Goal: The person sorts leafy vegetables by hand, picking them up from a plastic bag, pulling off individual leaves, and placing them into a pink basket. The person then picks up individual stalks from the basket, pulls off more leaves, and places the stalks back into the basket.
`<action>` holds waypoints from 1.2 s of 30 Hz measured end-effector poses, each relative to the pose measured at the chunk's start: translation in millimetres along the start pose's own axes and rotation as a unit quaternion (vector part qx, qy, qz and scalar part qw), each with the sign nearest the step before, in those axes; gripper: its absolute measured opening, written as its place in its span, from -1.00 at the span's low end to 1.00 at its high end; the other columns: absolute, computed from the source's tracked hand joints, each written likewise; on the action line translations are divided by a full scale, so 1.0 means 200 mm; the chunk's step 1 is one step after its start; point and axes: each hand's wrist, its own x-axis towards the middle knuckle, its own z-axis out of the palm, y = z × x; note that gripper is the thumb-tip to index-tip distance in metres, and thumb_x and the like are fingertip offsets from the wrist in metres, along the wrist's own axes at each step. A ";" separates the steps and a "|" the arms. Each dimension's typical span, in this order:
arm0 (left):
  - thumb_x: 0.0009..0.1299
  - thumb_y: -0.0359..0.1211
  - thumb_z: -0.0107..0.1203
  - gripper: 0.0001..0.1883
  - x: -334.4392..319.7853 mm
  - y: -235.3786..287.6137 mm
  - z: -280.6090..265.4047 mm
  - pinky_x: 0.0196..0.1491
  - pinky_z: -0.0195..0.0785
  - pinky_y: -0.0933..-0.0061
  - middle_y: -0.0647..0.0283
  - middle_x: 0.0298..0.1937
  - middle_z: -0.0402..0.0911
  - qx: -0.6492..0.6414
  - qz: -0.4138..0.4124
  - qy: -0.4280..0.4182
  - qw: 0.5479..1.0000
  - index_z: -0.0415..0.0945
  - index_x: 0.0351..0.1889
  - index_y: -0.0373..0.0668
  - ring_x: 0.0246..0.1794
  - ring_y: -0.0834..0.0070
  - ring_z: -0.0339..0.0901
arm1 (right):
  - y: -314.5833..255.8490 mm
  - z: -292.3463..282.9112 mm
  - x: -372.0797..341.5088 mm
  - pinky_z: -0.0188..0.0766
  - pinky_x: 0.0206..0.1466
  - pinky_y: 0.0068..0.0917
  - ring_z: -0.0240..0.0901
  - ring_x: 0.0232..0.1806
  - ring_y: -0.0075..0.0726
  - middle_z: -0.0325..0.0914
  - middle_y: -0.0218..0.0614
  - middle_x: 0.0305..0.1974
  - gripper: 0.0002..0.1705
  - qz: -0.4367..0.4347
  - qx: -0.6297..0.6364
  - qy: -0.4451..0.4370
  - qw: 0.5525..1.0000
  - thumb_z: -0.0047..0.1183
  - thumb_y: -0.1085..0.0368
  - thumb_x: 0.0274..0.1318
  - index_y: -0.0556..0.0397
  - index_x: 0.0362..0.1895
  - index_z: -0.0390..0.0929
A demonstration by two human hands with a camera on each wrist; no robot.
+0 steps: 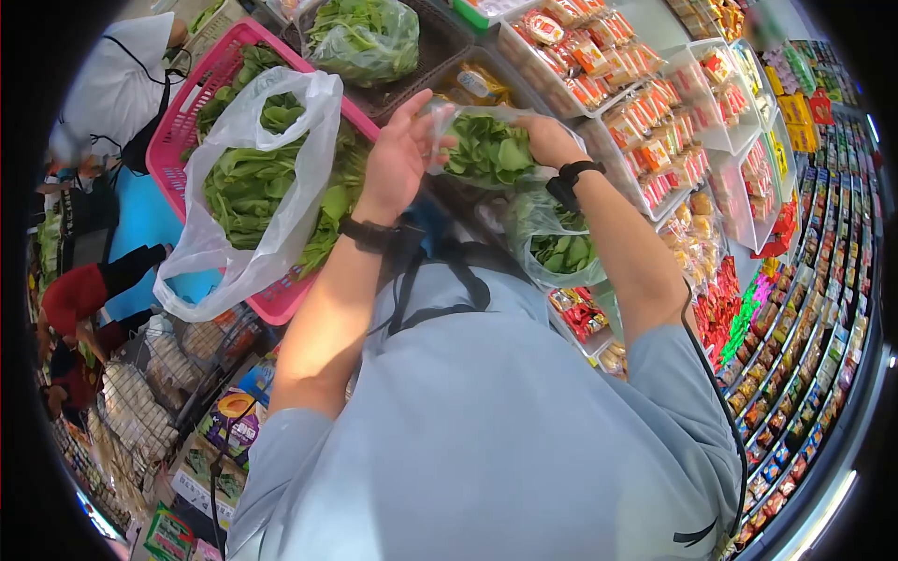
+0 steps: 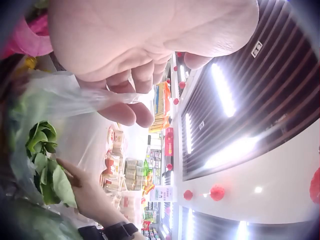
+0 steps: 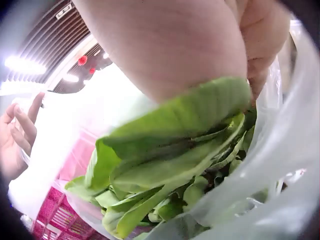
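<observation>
Your left hand (image 1: 398, 159) pinches the bag (image 2: 65, 92), likely to keep it spread around the greens (image 1: 488, 151); whether your right hand (image 1: 554, 142), at their right, grips them, I cannot tell.

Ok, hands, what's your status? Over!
Left hand holding plastic bag. Right hand at the leaves inside, grip hidden. Second leafy bag close by, nothing plainly blocking.

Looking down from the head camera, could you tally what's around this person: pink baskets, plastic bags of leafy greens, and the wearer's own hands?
Pink basket: 1
Bags of leafy greens: 4
Hands, left hand and right hand: 2
Total: 7
</observation>
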 end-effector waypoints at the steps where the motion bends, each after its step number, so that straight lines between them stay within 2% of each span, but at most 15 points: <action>1: 0.69 -0.05 -0.22 -0.35 0.00 0.00 0.00 0.13 0.46 0.28 0.09 0.51 0.54 -0.001 -0.004 0.001 1.000 0.17 0.67 -0.10 0.11 0.35 0.64 | -0.04 0.01 0.02 0.53 0.31 0.00 0.63 0.22 0.21 0.71 0.11 0.12 -0.56 0.059 0.019 -0.001 0.998 0.09 0.37 0.22 0.05 0.18 0.71; 2: 0.69 -0.05 -0.22 -0.36 0.00 0.00 0.00 0.14 0.46 0.28 0.10 0.51 0.54 -0.003 -0.006 0.001 1.000 0.19 0.66 -0.10 0.11 0.35 0.64 | -0.08 0.01 0.05 0.53 0.32 0.01 0.63 0.21 0.22 0.71 0.13 0.13 -0.55 0.117 0.038 0.000 0.992 0.09 0.35 0.22 0.07 0.19 0.70; 3: 0.69 -0.05 -0.22 -0.37 0.01 0.00 0.00 0.15 0.45 0.27 0.11 0.51 0.54 -0.003 -0.008 0.001 1.000 0.20 0.65 -0.10 0.12 0.35 0.64 | -0.16 -0.04 0.07 0.54 0.32 0.04 0.64 0.19 0.26 0.69 0.22 0.12 -0.52 0.151 0.047 -0.061 0.985 0.09 0.31 0.19 0.19 0.19 0.68; 6: 0.70 -0.06 -0.23 -0.38 0.01 0.00 0.02 0.15 0.45 0.27 0.11 0.51 0.55 0.001 -0.010 -0.007 1.000 0.22 0.64 -0.10 0.11 0.34 0.64 | -0.21 0.03 0.03 0.55 0.31 0.04 0.66 0.14 0.32 0.70 0.27 0.06 -0.57 0.176 0.032 -0.063 0.982 0.10 0.29 0.18 0.24 0.09 0.71; 7: 0.71 -0.07 -0.22 -0.39 0.01 0.00 0.03 0.13 0.46 0.28 0.09 0.50 0.55 0.006 -0.008 -0.007 1.000 0.23 0.63 -0.13 0.10 0.34 0.64 | -0.17 0.07 0.05 0.59 0.26 0.05 0.67 0.11 0.35 0.70 0.28 0.02 -0.65 0.159 0.019 -0.072 0.984 0.13 0.30 0.18 0.29 -0.05 0.73; 11: 0.71 -0.06 -0.20 -0.39 0.01 0.00 0.02 0.11 0.48 0.32 0.07 0.49 0.56 0.004 -0.008 -0.010 1.000 0.24 0.62 -0.17 0.08 0.35 0.65 | -0.13 0.09 0.08 0.64 0.14 0.11 0.69 0.04 0.39 0.71 0.32 -0.08 -0.74 0.165 0.018 0.068 0.984 0.11 0.46 0.12 0.29 -0.15 0.75; 14: 0.72 -0.06 -0.20 -0.39 0.00 0.00 0.04 0.10 0.49 0.36 0.05 0.48 0.56 0.004 -0.009 -0.010 1.000 0.24 0.61 -0.19 0.07 0.36 0.65 | -0.11 0.09 0.11 0.64 0.12 0.10 0.70 0.00 0.40 0.71 0.32 -0.10 -0.74 0.155 -0.021 0.075 0.985 0.09 0.43 0.15 0.30 -0.16 0.75; 17: 0.72 -0.06 -0.21 -0.39 0.00 0.01 0.05 0.09 0.48 0.38 0.04 0.48 0.56 0.010 -0.012 -0.008 1.000 0.25 0.61 -0.20 0.07 0.36 0.65 | -0.11 0.09 0.08 0.63 0.14 0.07 0.70 0.03 0.36 0.73 0.24 -0.08 -0.69 0.156 -0.032 0.035 0.987 0.08 0.30 0.23 0.30 -0.19 0.76; 20: 0.72 -0.06 -0.21 -0.40 0.00 0.02 0.05 0.09 0.48 0.39 0.04 0.48 0.56 0.011 -0.018 -0.007 1.000 0.26 0.60 -0.20 0.06 0.37 0.65 | -0.17 0.02 0.11 0.61 0.18 0.05 0.69 0.07 0.32 0.76 0.15 -0.04 -0.61 0.172 -0.001 -0.132 0.976 0.05 0.18 0.30 0.27 -0.19 0.77; 21: 0.72 -0.06 -0.21 -0.40 0.00 0.02 0.04 0.08 0.48 0.39 0.04 0.48 0.57 0.010 -0.021 -0.006 1.000 0.27 0.59 -0.20 0.05 0.38 0.65 | -0.20 -0.02 0.11 0.58 0.22 0.04 0.68 0.10 0.30 0.76 0.11 0.01 -0.56 0.188 0.012 -0.155 0.970 0.04 0.10 0.32 0.24 -0.10 0.76; 24: 0.72 -0.06 -0.21 -0.40 -0.01 0.01 0.03 0.08 0.48 0.40 0.03 0.47 0.57 0.002 -0.022 -0.006 1.000 0.28 0.58 -0.20 0.05 0.39 0.65 | -0.18 0.02 0.13 0.60 0.18 0.02 0.69 0.08 0.27 0.75 0.10 0.01 -0.59 0.132 0.002 -0.079 0.988 0.05 0.12 0.32 0.17 -0.02 0.74; 27: 0.72 -0.06 -0.20 -0.41 0.01 0.01 0.03 0.08 0.48 0.41 0.03 0.46 0.57 0.000 -0.019 -0.004 1.000 0.29 0.57 -0.20 0.04 0.40 0.65 | -0.28 0.03 0.20 0.57 0.16 0.04 0.66 0.09 0.28 0.74 0.08 -0.01 -0.68 0.043 0.001 0.018 0.999 0.03 0.27 0.32 0.09 0.05 0.69; 31: 0.72 -0.06 -0.20 -0.42 0.01 0.01 0.05 0.07 0.48 0.43 0.03 0.45 0.58 0.003 -0.028 0.002 1.000 0.30 0.55 -0.20 0.04 0.41 0.65 | -0.38 0.04 0.25 0.60 0.09 0.05 0.68 0.06 0.18 0.75 -0.02 -0.04 -0.73 0.010 -0.036 0.052 0.998 0.05 0.33 0.29 -0.01 0.00 0.72; 35: 0.72 -0.07 -0.19 -0.44 0.01 0.03 0.07 0.06 0.48 0.43 0.04 0.45 0.58 0.019 -0.027 0.024 0.999 0.32 0.53 -0.19 0.03 0.41 0.65 | -0.26 0.19 0.33 0.66 -0.17 -0.05 0.75 -0.16 0.06 0.78 -0.13 -0.24 -0.76 0.023 -0.098 0.136 0.986 0.02 0.35 0.28 -0.06 -0.14 0.76; 36: 0.72 -0.07 -0.19 -0.45 0.01 0.03 0.06 0.06 0.49 0.43 0.04 0.44 0.59 0.023 -0.028 0.027 0.999 0.32 0.53 -0.19 0.03 0.42 0.65 | -0.27 0.18 0.32 0.66 -0.18 -0.06 0.75 -0.17 0.06 0.78 -0.15 -0.24 -0.77 -0.002 -0.095 0.157 0.983 0.02 0.35 0.27 -0.06 -0.18 0.76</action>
